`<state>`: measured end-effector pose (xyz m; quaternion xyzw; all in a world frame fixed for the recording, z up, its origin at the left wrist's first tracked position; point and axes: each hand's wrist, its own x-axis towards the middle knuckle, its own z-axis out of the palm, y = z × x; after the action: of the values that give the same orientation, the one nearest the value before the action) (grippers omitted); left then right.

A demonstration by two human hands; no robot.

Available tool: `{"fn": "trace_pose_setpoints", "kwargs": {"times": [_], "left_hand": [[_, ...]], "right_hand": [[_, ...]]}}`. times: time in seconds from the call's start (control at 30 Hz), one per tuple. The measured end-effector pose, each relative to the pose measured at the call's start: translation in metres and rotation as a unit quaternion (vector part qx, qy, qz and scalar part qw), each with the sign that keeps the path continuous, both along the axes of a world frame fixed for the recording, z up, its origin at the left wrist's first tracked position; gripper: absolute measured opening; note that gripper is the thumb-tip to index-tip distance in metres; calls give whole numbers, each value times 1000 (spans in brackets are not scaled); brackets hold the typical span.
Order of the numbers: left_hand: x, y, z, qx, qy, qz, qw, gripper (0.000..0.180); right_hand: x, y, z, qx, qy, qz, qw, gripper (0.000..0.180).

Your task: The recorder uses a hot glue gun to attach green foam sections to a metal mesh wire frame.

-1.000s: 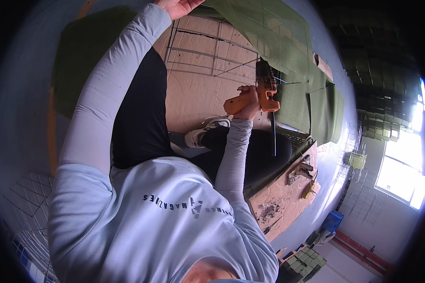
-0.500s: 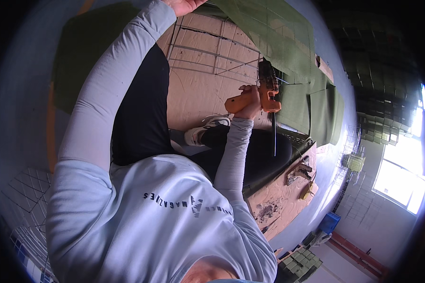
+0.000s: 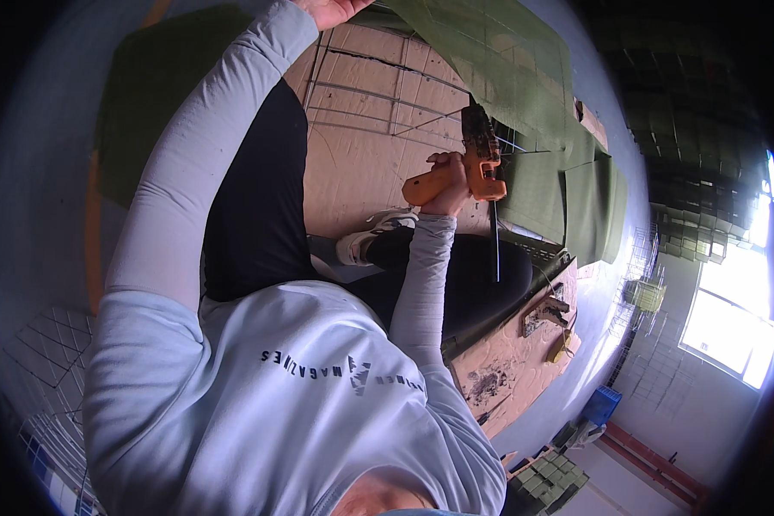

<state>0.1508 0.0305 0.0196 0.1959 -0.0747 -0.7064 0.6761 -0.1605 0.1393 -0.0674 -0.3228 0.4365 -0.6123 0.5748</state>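
Note:
In my right hand (image 3: 456,185) is an orange glue gun (image 3: 430,186), my fingers wrapped round its handle. Its blackened front end (image 3: 478,129) points away from me, by the wire frame and the edge of a green fabric sheet (image 3: 516,73). A dark glue stick (image 3: 495,245) sticks out of its back towards me. My left hand (image 3: 331,10) is at the top edge of the picture, partly cut off, its fingers closed at the near corner of the fabric. The thin wire frame (image 3: 378,90) lies over brown cardboard, partly covered by the fabric.
Brown cardboard (image 3: 344,163) lies before my legs. To the right, a cardboard-topped surface (image 3: 516,361) bears a small dirty stand (image 3: 546,314) and a yellow item (image 3: 562,347). More green fabric (image 3: 168,95) is at the left; wire racks (image 3: 52,353) stand lower left, a blue crate (image 3: 600,404) lower right.
My right hand and the glue gun have shifted slightly left and a little away from me. My left hand has hardly moved.

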Motion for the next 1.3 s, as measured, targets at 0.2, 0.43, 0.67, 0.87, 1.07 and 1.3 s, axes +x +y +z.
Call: {"fn": "trace_pose_setpoints", "kwargs": {"times": [0.2,0.43,0.67,0.87,1.07,1.3], "left_hand": [[0,-3,-6,-12,3,-7,1000,10],[2,-4,-6,-14,2,-8,1000,12],[1,-2,-3,-3,2,-9,1000,12],[4,-4,-7,-17,-3,-5,1000,12],[4,-4,-7,-6,0,-10,1000,13],[5,-1,-6,-1,-17,-9,1000,13]], "right_hand": [[-2,-2,-1,-13,0,-9,1000,14],[-8,-8,-1,2,-2,-9,1000,14],[5,1,2,-10,5,21,1000,15],[4,1,-1,1,24,14,1000,16],[13,4,2,-1,4,14,1000,15],[18,7,5,-7,8,0,1000,10]]}}
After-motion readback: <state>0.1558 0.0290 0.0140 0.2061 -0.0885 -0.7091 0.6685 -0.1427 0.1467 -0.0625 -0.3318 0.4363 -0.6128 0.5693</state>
